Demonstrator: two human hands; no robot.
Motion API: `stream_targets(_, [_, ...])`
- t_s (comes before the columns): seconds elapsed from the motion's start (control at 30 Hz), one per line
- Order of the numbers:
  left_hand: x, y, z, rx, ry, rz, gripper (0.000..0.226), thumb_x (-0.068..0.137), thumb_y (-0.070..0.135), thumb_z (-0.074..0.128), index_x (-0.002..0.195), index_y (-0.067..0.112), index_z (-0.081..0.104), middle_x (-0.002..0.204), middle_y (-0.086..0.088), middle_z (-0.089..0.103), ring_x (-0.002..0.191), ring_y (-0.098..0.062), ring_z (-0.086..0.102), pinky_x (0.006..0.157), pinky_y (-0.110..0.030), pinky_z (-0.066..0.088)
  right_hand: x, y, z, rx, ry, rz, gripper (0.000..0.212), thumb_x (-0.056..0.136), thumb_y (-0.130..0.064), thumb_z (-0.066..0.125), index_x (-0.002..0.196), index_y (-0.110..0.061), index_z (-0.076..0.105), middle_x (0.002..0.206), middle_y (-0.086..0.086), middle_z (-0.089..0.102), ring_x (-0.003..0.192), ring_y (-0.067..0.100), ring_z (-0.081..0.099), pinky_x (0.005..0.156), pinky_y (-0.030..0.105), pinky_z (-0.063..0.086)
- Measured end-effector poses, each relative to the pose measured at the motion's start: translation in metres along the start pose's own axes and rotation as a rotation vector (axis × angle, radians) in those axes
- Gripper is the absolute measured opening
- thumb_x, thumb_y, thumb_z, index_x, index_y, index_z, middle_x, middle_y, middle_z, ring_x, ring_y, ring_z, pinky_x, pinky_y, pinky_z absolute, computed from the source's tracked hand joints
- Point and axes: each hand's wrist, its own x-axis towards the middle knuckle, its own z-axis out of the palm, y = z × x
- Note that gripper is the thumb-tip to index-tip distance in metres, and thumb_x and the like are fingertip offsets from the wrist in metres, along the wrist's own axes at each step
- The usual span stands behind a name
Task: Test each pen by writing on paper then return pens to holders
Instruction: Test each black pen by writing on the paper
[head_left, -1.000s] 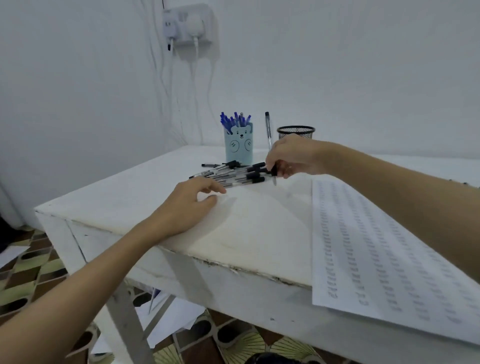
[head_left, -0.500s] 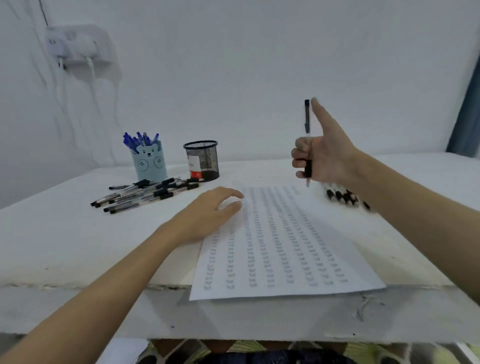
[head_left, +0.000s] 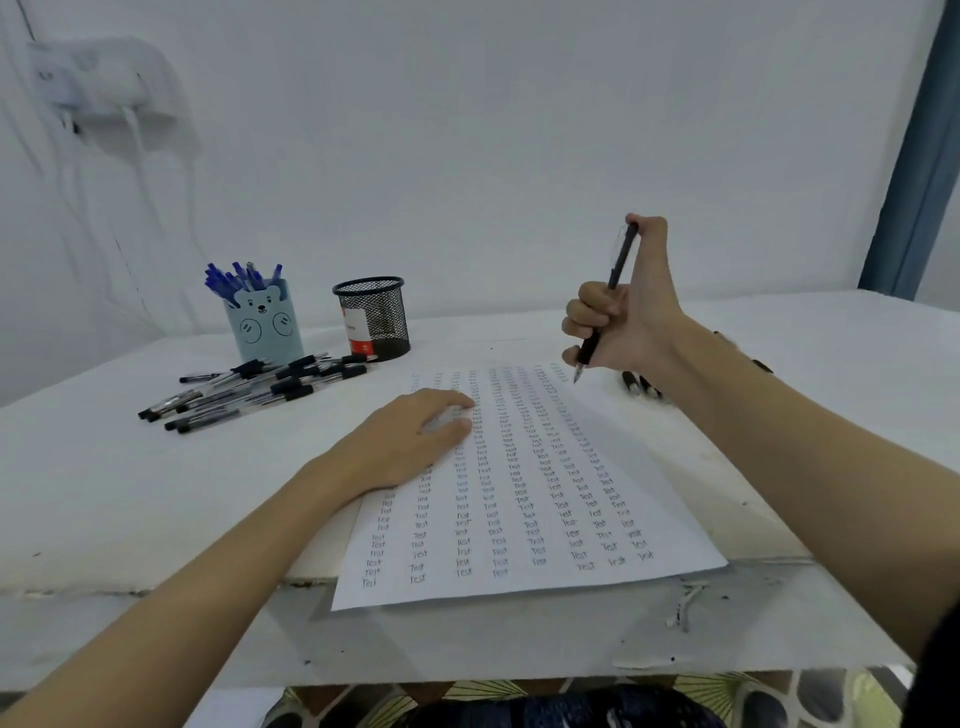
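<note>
My right hand (head_left: 626, 312) grips a black pen (head_left: 618, 270), fingers curled round the barrel and thumb on its top end; the tip hangs just above the far right corner of the paper (head_left: 524, 499). The sheet is covered with columns of the word "Test". My left hand (head_left: 410, 441) rests flat on the sheet's left side. A pile of several black pens (head_left: 254, 389) lies on the table at the left. Behind it stand a blue bear holder (head_left: 262, 325) full of blue pens and a black mesh holder (head_left: 374, 319).
A few more black pens (head_left: 641, 385) lie behind my right wrist, partly hidden. The white table (head_left: 104, 493) has a chipped front edge. A wall socket with cables (head_left: 98, 88) hangs at the upper left. A blue curtain (head_left: 919, 156) is at the far right.
My right hand took a pen from the pile and carried it over to the paper, then lowered it with the tip pointing down. My left hand shifted from the bare table onto the sheet.
</note>
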Motion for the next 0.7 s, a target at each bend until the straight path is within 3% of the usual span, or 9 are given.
stream_targets(0.1, [0.003,0.002,-0.005,0.084,-0.021,-0.026,0.037,0.096,0.047,0.039,0.129,0.035,0.047,0.136,0.008,0.044,0.124,-0.012,0.041,0.103,-0.031,0.031,0.007,0.003,0.0,-0.001,0.022,-0.011,0.08,0.062,-0.091,0.039,0.047,-0.012,0.041,0.052,0.0,0.022,0.052,0.018,0.02,0.057,0.029,0.026])
stream_targets(0.17, [0.007,0.005,-0.009,0.154,-0.017,-0.05,0.037,0.094,0.051,0.035,0.124,0.036,0.05,0.128,0.008,0.047,0.116,-0.014,0.046,0.101,-0.037,0.035,0.012,0.006,0.0,-0.061,0.06,-0.061,0.07,0.081,-0.071,0.047,0.061,-0.005,0.06,0.045,-0.001,0.029,0.049,0.015,0.026,0.054,0.027,0.03])
stream_targets(0.23, [0.014,0.009,-0.013,0.224,-0.002,-0.05,0.038,0.094,0.054,0.032,0.122,0.036,0.051,0.123,0.008,0.048,0.112,-0.014,0.048,0.097,-0.036,0.038,0.017,0.007,-0.001,-0.155,0.067,-0.093,0.054,0.098,-0.042,0.039,0.077,0.0,0.067,0.047,0.003,0.046,0.053,0.015,0.036,0.056,0.026,0.034])
stream_targets(0.3, [0.023,0.011,-0.014,0.27,0.011,-0.034,0.037,0.096,0.051,0.032,0.123,0.035,0.051,0.124,0.007,0.046,0.112,-0.014,0.047,0.096,-0.035,0.038,0.021,0.008,-0.003,-0.274,0.059,-0.074,0.061,0.098,-0.04,0.025,0.088,0.001,0.07,0.061,0.01,0.06,0.057,0.019,0.048,0.06,0.029,0.038])
stream_targets(0.4, [0.037,0.013,-0.013,0.261,-0.002,-0.003,0.035,0.097,0.045,0.034,0.123,0.033,0.052,0.129,0.006,0.045,0.115,-0.014,0.046,0.099,-0.037,0.037,0.029,0.012,-0.006,-0.494,0.103,-0.077,0.078,0.097,-0.056,0.019,0.08,0.003,0.067,0.065,0.018,0.065,0.053,0.024,0.056,0.058,0.03,0.043])
stream_targets(0.47, [0.049,0.014,-0.009,0.229,-0.039,0.012,0.033,0.098,0.042,0.035,0.125,0.031,0.051,0.133,0.006,0.044,0.118,-0.014,0.045,0.102,-0.038,0.036,0.036,0.019,-0.006,-0.655,0.144,-0.138,0.063,0.096,-0.052,0.037,0.077,0.0,0.068,0.066,0.013,0.068,0.052,0.019,0.061,0.058,0.025,0.047])
stream_targets(0.53, [0.06,0.017,-0.004,0.198,-0.077,0.033,0.033,0.098,0.038,0.037,0.127,0.03,0.05,0.137,0.007,0.042,0.122,-0.014,0.043,0.105,-0.038,0.035,0.044,0.027,-0.008,-0.722,0.219,-0.243,0.037,0.09,-0.034,0.058,0.072,-0.002,0.067,0.056,0.004,0.065,0.043,0.01,0.056,0.049,0.017,0.045])
stream_targets(0.6, [0.069,0.02,0.002,0.168,-0.098,0.066,0.034,0.097,0.037,0.039,0.129,0.03,0.049,0.139,0.008,0.041,0.125,-0.013,0.041,0.106,-0.036,0.034,0.051,0.034,-0.011,-0.739,0.283,-0.332,0.031,0.088,-0.021,0.061,0.064,-0.002,0.062,0.04,-0.003,0.055,0.032,0.006,0.046,0.037,0.014,0.036])
stream_targets(0.7, [0.075,0.019,0.016,0.092,-0.057,0.113,0.033,0.096,0.038,0.041,0.128,0.03,0.05,0.136,0.008,0.044,0.122,-0.012,0.044,0.104,-0.036,0.036,0.055,0.047,-0.012,-0.743,0.282,-0.323,0.039,0.091,-0.022,0.054,0.061,0.002,0.061,0.041,0.004,0.054,0.028,0.012,0.044,0.033,0.014,0.032])
